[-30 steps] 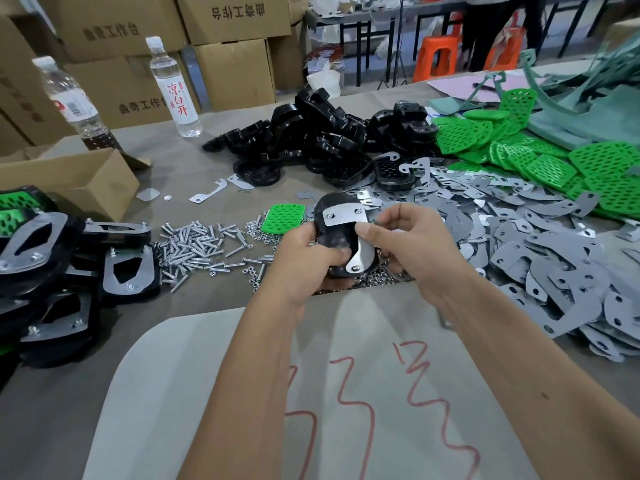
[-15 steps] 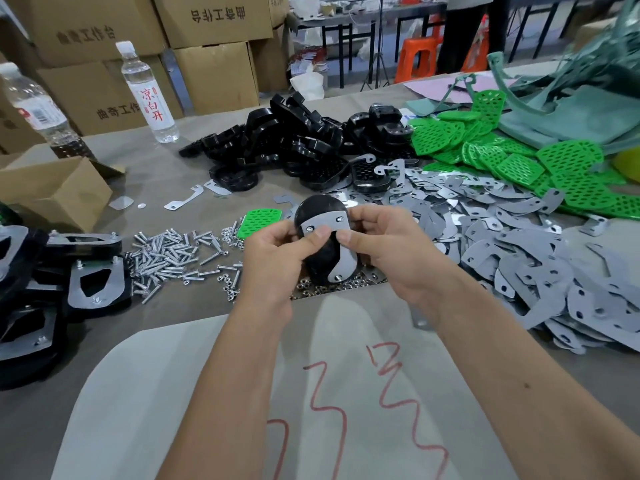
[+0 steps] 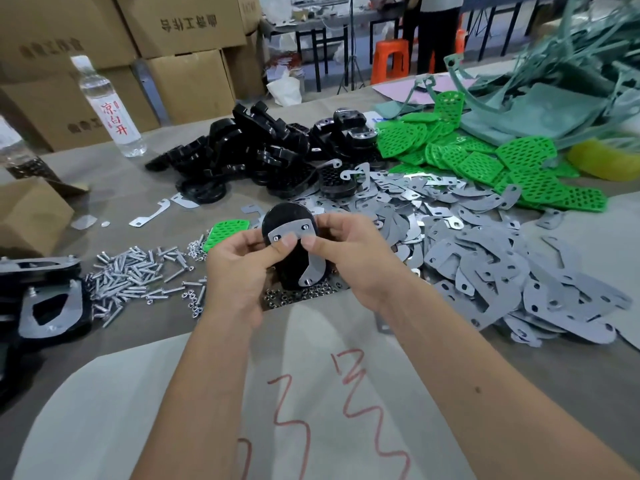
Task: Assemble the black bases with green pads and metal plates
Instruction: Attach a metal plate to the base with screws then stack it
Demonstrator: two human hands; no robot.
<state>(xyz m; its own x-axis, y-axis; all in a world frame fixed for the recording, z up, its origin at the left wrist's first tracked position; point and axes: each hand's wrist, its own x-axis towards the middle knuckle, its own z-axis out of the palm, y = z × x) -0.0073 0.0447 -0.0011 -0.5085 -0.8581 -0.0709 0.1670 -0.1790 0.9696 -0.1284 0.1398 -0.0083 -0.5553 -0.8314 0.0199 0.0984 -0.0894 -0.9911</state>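
Left hand (image 3: pixel 239 268): grips black base (image 3: pixel 287 220), thumb on metal plate (image 3: pixel 294 232).
Right hand (image 3: pixel 349 254): pinches the plate, above the counter (image 3: pixel 104 209).

A water bottle (image 3: pixel 110 109) stands before stacked cardboard boxes (image 3: pixel 180 46); an orange stool (image 3: pixel 391 60) sits beyond the table.

Both thumbs seemingly slid together onto the metal plate (image 3: pixel 290 233) (upper strip).
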